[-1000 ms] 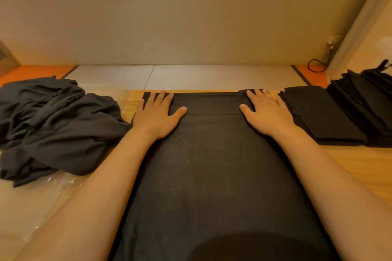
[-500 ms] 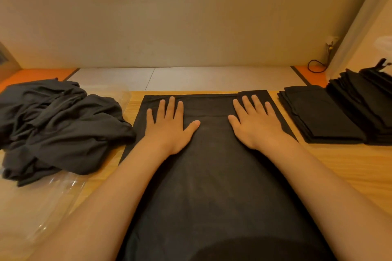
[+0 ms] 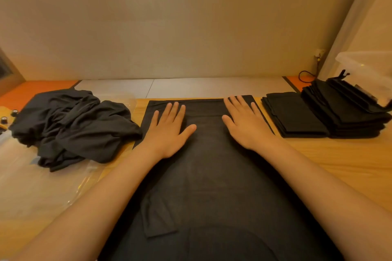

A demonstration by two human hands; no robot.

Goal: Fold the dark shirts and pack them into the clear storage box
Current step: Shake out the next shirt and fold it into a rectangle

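Observation:
A dark shirt (image 3: 203, 171) lies flat and lengthwise on the wooden table (image 3: 339, 159), folded into a long strip that runs from the far edge to me. My left hand (image 3: 168, 128) and my right hand (image 3: 247, 124) rest palm-down on its far end, fingers spread, holding nothing. A crumpled heap of dark shirts (image 3: 72, 125) sits to the left. Two stacks of folded dark shirts (image 3: 294, 115) stand to the right. The clear storage box (image 3: 364, 65) is at the far right, partly behind the taller stack.
Clear plastic wrapping (image 3: 38, 180) lies on the table under and in front of the crumpled heap. Small dark objects (image 3: 6, 117) sit at the left edge. A black cable (image 3: 306, 75) hangs from a wall socket at the back right. A beige wall closes the far side.
Both hands slid from the shirt's far corners toward the middle and slightly nearer to me, staying flat on the fabric. The view has tilted so the clear box now shows.

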